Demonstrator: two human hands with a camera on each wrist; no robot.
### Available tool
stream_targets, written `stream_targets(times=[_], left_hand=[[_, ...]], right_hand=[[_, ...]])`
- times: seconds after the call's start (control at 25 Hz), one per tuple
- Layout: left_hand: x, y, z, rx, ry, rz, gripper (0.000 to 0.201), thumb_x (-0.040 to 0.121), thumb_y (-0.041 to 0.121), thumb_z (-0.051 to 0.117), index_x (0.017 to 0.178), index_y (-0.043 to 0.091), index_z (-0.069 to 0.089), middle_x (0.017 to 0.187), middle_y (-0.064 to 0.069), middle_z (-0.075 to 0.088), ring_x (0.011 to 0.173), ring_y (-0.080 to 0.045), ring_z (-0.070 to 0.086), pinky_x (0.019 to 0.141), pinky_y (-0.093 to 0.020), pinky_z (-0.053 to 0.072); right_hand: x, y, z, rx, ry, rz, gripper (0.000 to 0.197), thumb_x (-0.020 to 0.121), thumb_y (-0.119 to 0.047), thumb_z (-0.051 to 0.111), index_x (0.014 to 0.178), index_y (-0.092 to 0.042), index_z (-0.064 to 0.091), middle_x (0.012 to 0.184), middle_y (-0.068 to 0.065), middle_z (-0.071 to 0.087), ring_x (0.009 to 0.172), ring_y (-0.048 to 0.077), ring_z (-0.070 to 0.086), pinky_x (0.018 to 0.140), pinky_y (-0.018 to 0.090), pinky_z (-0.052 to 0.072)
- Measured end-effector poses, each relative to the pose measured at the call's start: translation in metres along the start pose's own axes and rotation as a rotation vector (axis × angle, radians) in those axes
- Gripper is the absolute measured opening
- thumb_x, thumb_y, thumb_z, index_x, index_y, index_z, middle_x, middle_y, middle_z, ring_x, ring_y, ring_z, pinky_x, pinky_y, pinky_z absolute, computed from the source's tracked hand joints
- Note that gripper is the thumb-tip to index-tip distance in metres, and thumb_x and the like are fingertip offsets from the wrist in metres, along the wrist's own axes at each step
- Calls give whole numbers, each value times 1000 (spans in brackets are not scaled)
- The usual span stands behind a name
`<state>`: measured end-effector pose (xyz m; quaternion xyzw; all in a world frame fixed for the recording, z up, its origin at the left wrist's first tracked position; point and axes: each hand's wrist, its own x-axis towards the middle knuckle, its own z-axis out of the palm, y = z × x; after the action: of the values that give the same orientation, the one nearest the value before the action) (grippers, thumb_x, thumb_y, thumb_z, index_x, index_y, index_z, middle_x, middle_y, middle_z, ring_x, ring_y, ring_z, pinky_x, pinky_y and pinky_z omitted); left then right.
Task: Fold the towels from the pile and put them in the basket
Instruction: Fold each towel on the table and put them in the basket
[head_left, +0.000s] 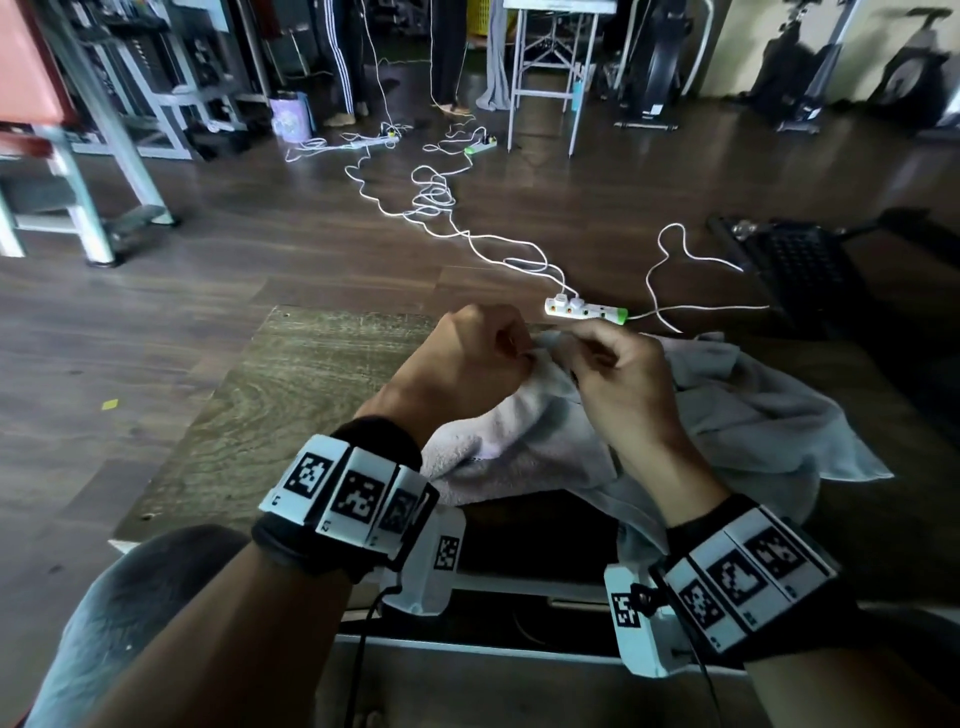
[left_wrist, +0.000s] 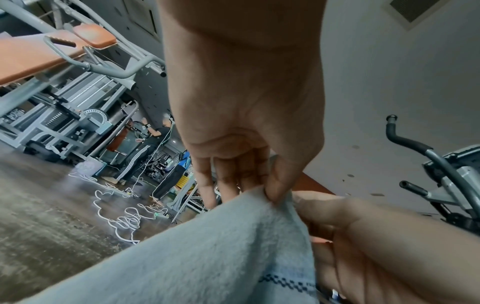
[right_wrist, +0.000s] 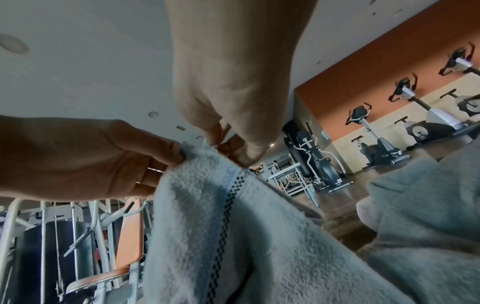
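My left hand (head_left: 467, 358) and right hand (head_left: 618, 374) both pinched the towel (head_left: 524, 436) — soft, limp, light — at its far corner edge.

Towel (head_left: 545, 441) lower part hidden behind wrists at lower centre; distant people (left_wrist: 153, 144) mid-left too small to tell.

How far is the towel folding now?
Nothing looks done: no folded towel and no basket are in view. In hand: the left hand and right hand pinch the edge of one grey towel. Left: folding it and the crumpled towels beside it.
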<state>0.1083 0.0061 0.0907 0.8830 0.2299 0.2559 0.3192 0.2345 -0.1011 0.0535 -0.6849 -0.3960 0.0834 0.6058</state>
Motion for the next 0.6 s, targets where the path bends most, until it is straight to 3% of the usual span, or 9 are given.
stream_targets(times=[0.12,0.2,0.36,0.48,0.6], left_hand=[[-4,5,-11,-32,-185,-25,7,82,8,69,85,14,70,62,11,59,49,6,49,49,-5,33],[-7,7,-16,-96,-258,-11,3,85,12,69,85,14,71,64,6,63,48,4,46,49,-9,34],[-6,-2,-9,-82,17,65,6,81,12,72,79,18,71,59,13,58,50,3,46,54,-9,34],[-4,-7,-4,-31,170,57,8,80,15,72,77,21,70,60,14,59,53,1,50,57,-11,39],[-4,-9,1,-76,206,38,7,79,13,72,76,20,72,60,12,62,53,1,51,55,-12,40]], right_hand=[[4,6,-6,-55,126,9,12,96,-17,58,96,-21,70,83,-12,70,77,0,61,74,14,47],[7,9,-7,-47,114,77,12,96,-18,59,96,-21,70,84,-13,70,79,2,62,76,17,48],[2,3,1,36,-67,58,14,94,-25,64,95,-15,75,89,3,76,78,6,64,76,27,51],[-1,-3,7,105,-51,51,9,93,-19,66,90,-19,75,85,-6,75,76,0,62,76,20,50],[-3,-4,9,154,-30,134,10,92,-17,67,90,-21,76,80,-10,74,73,-2,62,71,15,49]])
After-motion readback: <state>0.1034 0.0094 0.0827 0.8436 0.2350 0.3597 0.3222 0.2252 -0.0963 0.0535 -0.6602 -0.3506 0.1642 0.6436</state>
